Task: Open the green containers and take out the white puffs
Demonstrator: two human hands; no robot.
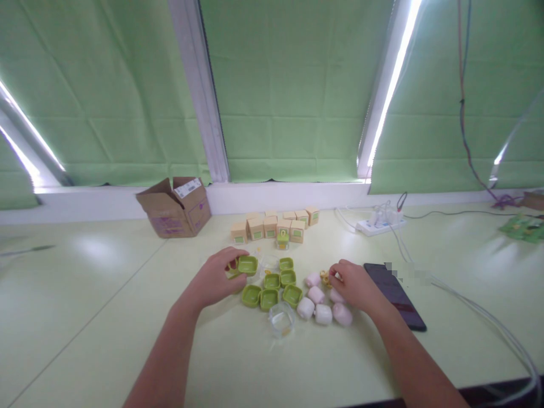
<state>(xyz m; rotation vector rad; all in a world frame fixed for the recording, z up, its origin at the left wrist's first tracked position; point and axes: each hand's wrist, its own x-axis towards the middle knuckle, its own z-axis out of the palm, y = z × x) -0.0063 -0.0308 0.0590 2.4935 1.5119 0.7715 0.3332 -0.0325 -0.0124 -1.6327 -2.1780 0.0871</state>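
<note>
My left hand (223,275) is closed on a small green square tub (247,265), thumb below and fingers above. More green tubs (269,299) sit in a cluster just to its right. My right hand (351,283) has its fingertips pinched at a small yellow piece (325,277); its exact kind is too small to tell. White and pale pink rounded pieces (323,314) lie around and below that hand. A clear plastic cover (281,320) stands in front of the green tubs, and other clear pieces (268,262) lie behind them.
Behind the tubs stand several small cardboard boxes (255,228), with a green-topped clear container (283,239) before them. An open carton (176,209) is at the back left. On the right are a dark phone (395,296), a power strip (380,224) and loose cables (480,311).
</note>
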